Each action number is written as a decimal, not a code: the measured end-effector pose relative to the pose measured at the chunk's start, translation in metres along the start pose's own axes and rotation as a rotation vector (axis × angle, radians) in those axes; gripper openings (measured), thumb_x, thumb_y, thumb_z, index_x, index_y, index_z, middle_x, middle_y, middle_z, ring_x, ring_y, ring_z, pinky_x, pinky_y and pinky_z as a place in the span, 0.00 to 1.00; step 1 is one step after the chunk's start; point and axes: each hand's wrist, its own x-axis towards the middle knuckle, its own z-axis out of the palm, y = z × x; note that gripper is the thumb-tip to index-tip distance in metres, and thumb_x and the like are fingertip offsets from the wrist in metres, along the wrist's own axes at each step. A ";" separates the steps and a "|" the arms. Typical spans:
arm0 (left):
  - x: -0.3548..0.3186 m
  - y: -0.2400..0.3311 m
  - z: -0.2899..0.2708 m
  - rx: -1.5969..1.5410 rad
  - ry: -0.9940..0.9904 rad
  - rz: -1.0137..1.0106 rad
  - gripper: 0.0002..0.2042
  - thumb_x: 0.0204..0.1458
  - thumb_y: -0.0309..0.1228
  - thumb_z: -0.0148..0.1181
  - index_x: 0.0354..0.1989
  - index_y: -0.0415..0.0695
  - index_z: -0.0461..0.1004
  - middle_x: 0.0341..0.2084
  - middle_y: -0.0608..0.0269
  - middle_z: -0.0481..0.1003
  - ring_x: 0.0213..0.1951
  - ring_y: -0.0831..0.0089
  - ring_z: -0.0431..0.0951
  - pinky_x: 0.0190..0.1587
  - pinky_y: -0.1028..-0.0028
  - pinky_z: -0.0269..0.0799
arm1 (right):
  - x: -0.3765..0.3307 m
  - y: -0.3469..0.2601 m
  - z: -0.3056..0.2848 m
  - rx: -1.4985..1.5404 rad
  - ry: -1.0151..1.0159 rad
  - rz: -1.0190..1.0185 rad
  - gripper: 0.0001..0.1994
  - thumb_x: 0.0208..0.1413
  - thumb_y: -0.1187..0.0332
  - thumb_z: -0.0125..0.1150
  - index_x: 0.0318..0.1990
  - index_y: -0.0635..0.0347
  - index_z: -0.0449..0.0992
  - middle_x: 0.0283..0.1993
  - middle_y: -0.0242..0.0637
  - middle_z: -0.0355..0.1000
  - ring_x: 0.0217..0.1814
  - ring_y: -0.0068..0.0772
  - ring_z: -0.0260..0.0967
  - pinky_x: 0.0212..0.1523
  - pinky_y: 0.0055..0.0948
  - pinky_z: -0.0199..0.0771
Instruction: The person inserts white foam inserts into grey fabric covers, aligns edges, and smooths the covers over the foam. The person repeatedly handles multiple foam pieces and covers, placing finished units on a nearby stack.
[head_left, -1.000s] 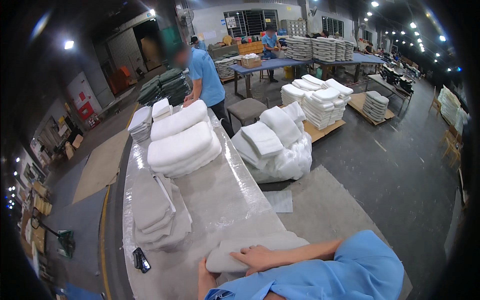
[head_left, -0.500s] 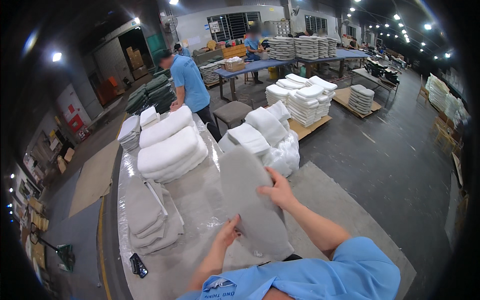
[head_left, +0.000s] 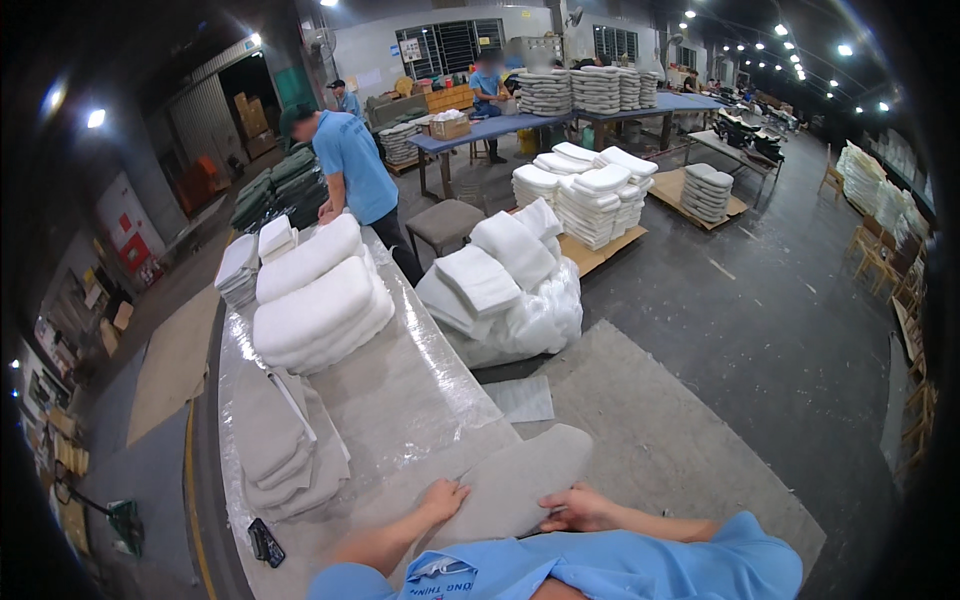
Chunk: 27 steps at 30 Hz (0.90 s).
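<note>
A flat grey fabric cushion cover (head_left: 515, 480) with one rounded end lies tilted low in front of my body, over the table's near right edge. My left hand (head_left: 443, 500) grips its left edge with the fingers closed. On the opposite edge, my right hand (head_left: 578, 507) is closed with thumb and fingers pinching the fabric. The cover's nearest end is hidden at my blue shirt. Left of it on the plastic-covered table (head_left: 385, 410) lies a loose stack of similar grey covers (head_left: 285, 440).
Thick white padding rolls (head_left: 320, 300) are piled farther up the table. A black handheld device (head_left: 266, 543) lies at its left edge. A plastic bag of white pads (head_left: 500, 280) stands beyond the right side. A co-worker (head_left: 350, 165) leans over the table's far end.
The cover has come down toward my body from a raised, nearly upright position, and its far end now tilts right. Both hands moved down with it. The view has turned slightly right.
</note>
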 end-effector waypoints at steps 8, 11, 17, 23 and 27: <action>0.004 -0.038 0.011 -0.607 0.129 -0.212 0.15 0.57 0.39 0.68 0.40 0.37 0.80 0.30 0.58 0.81 0.33 0.75 0.76 0.40 0.69 0.74 | 0.014 -0.130 0.005 -1.201 -0.035 -0.468 0.17 0.61 0.53 0.70 0.47 0.57 0.83 0.37 0.34 0.82 0.30 0.27 0.77 0.31 0.29 0.77; 0.028 -0.020 0.011 -0.837 0.168 0.019 0.11 0.56 0.35 0.71 0.42 0.41 0.83 0.30 0.72 0.80 0.30 0.81 0.71 0.34 0.71 0.70 | 0.110 -0.130 0.026 -1.515 0.087 -1.337 0.19 0.59 0.54 0.70 0.49 0.60 0.82 0.40 0.42 0.82 0.40 0.44 0.80 0.44 0.40 0.79; 0.033 -0.033 0.009 -0.533 0.408 0.177 0.15 0.59 0.42 0.67 0.44 0.43 0.83 0.35 0.57 0.85 0.34 0.61 0.83 0.40 0.60 0.76 | 0.194 -0.124 0.074 -1.869 -0.363 -0.290 0.22 0.61 0.51 0.67 0.56 0.54 0.81 0.47 0.45 0.83 0.52 0.52 0.79 0.52 0.48 0.76; 0.026 -0.063 0.012 -0.204 0.258 -0.001 0.21 0.65 0.53 0.55 0.37 0.46 0.81 0.33 0.46 0.82 0.38 0.44 0.82 0.42 0.49 0.76 | 0.197 -0.106 0.054 -1.760 -0.018 -0.673 0.15 0.67 0.51 0.60 0.41 0.54 0.78 0.40 0.48 0.81 0.46 0.58 0.78 0.45 0.55 0.75; 0.050 -0.053 0.008 -0.112 0.239 -0.148 0.19 0.66 0.52 0.55 0.39 0.49 0.78 0.36 0.49 0.83 0.42 0.47 0.83 0.41 0.50 0.77 | 0.210 -0.106 0.043 -1.663 0.114 -0.739 0.14 0.68 0.53 0.58 0.39 0.54 0.77 0.39 0.49 0.80 0.44 0.60 0.78 0.43 0.57 0.74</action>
